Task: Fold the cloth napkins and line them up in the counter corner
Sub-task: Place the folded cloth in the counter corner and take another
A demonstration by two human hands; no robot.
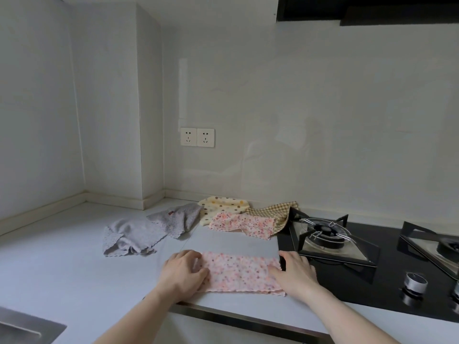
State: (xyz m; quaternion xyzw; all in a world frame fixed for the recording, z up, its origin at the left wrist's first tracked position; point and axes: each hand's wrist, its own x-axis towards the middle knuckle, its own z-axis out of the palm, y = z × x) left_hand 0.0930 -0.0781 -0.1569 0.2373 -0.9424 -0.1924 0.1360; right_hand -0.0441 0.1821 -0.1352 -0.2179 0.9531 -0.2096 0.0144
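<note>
A pink floral napkin (239, 271) lies folded into a long strip near the counter's front edge. My left hand (182, 273) holds its left end with curled fingers. My right hand (295, 273) grips its right end, right beside the stove's edge. Behind it lie unfolded napkins: a crumpled grey one (135, 235) with a dotted grey part (177, 217), a yellow polka-dot one (221, 208), a second pink floral one (244, 224), and a brown checked one (273, 212) partly draped over the stove corner. The counter corner (87, 198) is at the far left.
A black gas stove (347, 269) with burner grates and a silver knob (414, 284) fills the right side. A sink rim (27, 326) shows at the bottom left. Two wall sockets (197, 137) sit above the counter (62, 256).
</note>
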